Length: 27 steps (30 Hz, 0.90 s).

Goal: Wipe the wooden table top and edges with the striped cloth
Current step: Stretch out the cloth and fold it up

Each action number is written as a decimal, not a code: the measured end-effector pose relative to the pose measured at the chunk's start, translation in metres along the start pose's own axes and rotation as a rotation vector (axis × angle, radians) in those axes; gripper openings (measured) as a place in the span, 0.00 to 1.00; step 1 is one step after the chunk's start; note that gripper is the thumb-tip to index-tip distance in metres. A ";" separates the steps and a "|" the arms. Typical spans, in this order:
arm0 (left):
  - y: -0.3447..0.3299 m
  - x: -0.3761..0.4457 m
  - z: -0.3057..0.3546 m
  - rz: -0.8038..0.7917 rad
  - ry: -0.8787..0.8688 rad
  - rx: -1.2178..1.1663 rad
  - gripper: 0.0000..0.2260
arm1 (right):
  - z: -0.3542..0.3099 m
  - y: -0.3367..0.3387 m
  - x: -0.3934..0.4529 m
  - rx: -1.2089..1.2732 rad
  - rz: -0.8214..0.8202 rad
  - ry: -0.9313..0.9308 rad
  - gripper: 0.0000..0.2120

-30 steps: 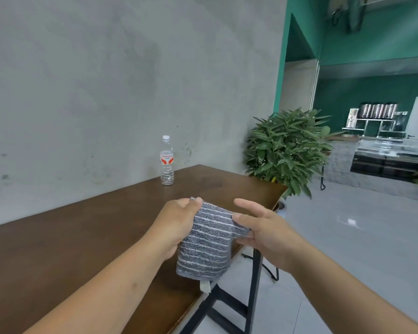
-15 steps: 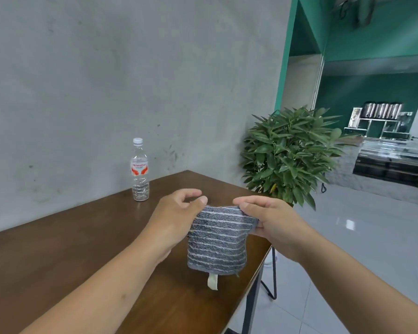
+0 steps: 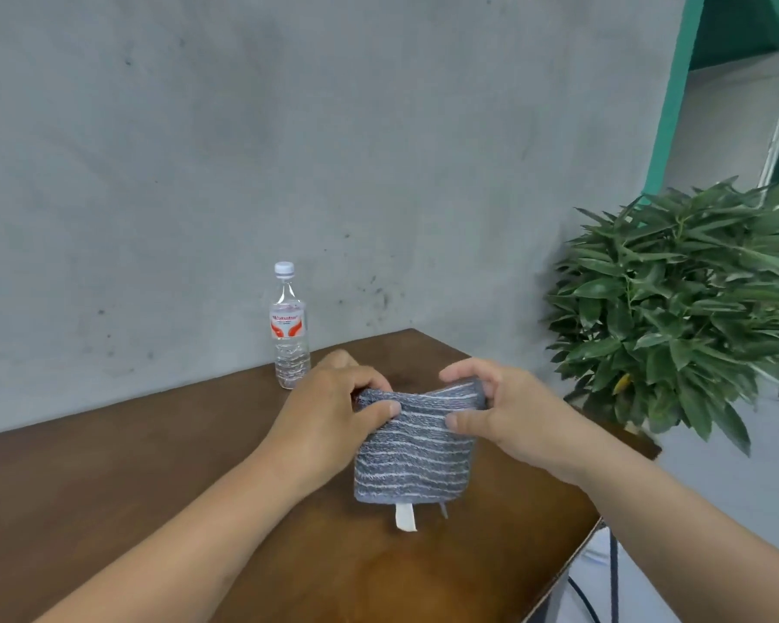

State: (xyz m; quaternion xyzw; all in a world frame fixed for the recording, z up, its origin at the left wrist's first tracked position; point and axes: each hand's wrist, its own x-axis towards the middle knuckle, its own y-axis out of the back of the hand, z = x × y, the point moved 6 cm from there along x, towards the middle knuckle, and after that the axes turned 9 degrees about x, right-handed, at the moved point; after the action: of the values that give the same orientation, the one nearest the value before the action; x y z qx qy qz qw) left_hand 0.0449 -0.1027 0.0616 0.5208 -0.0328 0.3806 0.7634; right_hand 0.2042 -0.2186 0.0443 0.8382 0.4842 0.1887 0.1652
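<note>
Striped cloth [image 3: 412,451] looks soft, light and floppy, left hand [image 3: 329,406] and right hand [image 3: 509,411] both pinching its top edge, dangling over the wooden table [image 3: 131,478], bottle [image 3: 289,328] at 11 o'clock.

We see a cloth [image 3: 412,460] that is grey with thin white stripes going across it. A small white tag [image 3: 405,517] hangs from its bottom edge. The counter [image 3: 109,478] is dark brown wood with a lighter, shiny brown patch near us. The bottle [image 3: 289,335] is clear, with a white cap and a white label with red-orange shapes on it. The wall [image 3: 289,150] is grey with little dark spots. The plant [image 3: 675,308] has green leaves. We see a teal green frame [image 3: 675,92] at the top right.
</note>
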 end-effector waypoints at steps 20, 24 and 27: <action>-0.087 0.032 -0.073 0.201 0.658 -0.005 0.08 | 0.066 -0.032 0.133 -0.027 -0.312 0.102 0.06; -0.105 0.045 -0.113 0.151 0.750 -0.015 0.05 | 0.089 -0.057 0.170 -0.077 -0.306 0.039 0.05; -0.113 0.057 -0.133 0.147 0.757 -0.024 0.03 | 0.097 -0.070 0.199 -0.101 -0.258 0.037 0.04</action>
State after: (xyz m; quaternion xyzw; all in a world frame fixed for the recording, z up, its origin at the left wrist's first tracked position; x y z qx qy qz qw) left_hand 0.1089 0.0188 -0.0607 0.3307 0.2094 0.5993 0.6983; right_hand 0.2896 -0.0209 -0.0416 0.7559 0.5810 0.2054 0.2209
